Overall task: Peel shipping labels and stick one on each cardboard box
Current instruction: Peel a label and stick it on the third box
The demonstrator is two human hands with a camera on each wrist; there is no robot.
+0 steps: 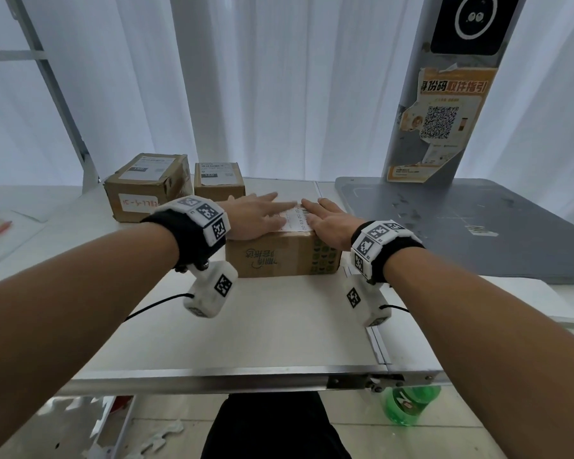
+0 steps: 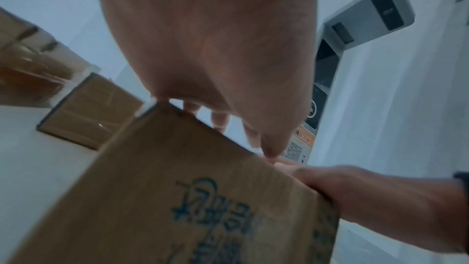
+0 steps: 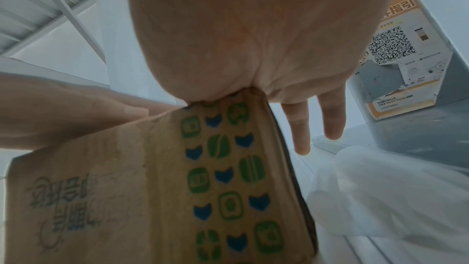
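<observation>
While my left hand (image 1: pixel 256 216) and right hand (image 1: pixel 328 223) press flat on the label (image 1: pixel 300 220) atop the near box (image 1: pixel 279 256) on the tabletop (image 1: pixel 246 326), two far boxes (image 1: pixel 146 183) already wear labels, so this looks like the last one.

The nearest box (image 1: pixel 280 256) sits mid-table (image 1: pixel 232 326), a label (image 1: pixel 300 218) on top; two labelled boxes (image 1: pixel 148 185) (image 1: pixel 218 180) stand behind-left, the scanner stand (image 1: pixel 471 223) to the right.

Both forearms reach forward, each wrist wrapped in a black band. The left hand (image 1: pixel 257 216) and right hand (image 1: pixel 328 224) lie flat, palms down, side by side, fingers straight, index tips nearly meeting; neither grip closes.
</observation>
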